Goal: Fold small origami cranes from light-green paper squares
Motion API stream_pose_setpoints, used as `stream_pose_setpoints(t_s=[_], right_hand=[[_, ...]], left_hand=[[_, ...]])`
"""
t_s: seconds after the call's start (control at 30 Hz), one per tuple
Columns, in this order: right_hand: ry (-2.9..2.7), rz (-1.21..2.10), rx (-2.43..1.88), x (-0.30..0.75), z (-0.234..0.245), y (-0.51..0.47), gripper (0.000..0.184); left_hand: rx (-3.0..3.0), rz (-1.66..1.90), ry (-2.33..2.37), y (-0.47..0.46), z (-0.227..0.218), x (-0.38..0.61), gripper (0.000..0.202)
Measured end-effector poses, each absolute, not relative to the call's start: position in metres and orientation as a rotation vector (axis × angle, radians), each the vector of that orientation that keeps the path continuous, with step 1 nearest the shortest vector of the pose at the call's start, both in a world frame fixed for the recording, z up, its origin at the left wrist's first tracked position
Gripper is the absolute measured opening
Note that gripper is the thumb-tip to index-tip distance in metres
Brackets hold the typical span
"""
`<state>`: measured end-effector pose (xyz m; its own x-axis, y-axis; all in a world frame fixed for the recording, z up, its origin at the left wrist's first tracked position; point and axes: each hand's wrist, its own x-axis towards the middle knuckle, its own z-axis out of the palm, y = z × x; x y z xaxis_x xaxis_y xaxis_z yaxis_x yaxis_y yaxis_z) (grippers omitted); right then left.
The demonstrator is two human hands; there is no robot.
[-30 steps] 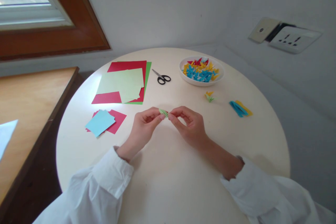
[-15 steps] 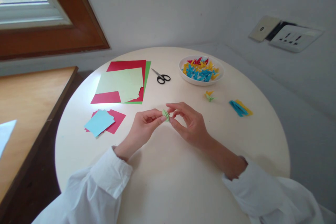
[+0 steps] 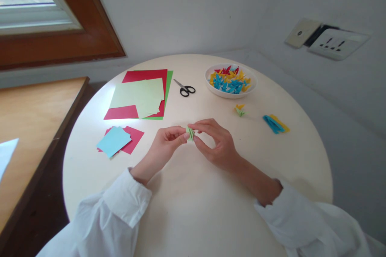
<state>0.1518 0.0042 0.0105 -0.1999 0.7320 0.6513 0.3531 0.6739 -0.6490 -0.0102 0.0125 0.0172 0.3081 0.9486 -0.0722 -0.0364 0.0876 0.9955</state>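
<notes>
Over the middle of a round cream table, both my hands pinch a small folded piece of light green paper. My left hand grips its left side between thumb and fingertips. My right hand closes on its right side, with the forefinger curled over the top. The paper is held just above the tabletop.
Large red, pale green and green sheets lie at the back left, smaller blue and red squares nearer. Black scissors, a white bowl of folded pieces, a small folded piece and blue-yellow strips lie to the right.
The folded green paper has turned from lying sideways between the fingertips to standing more upright. My right fingers opened briefly and have closed on it again.
</notes>
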Motion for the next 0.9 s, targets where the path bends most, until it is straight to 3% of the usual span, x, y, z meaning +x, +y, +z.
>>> stream_pose_setpoints(t_s=[0.63, 0.9], right_hand=[[-1.749, 0.683, -0.851, 0.160, 0.004, 0.013, 0.010], [-1.832, 0.595, -0.861, 0.164, 0.006, 0.014, 0.008]], left_hand=[[1.366, 0.803, 0.975, 0.013, 0.027, -0.014, 0.023], [1.424, 0.803, 1.045, 0.013, 0.028, -0.013, 0.024]])
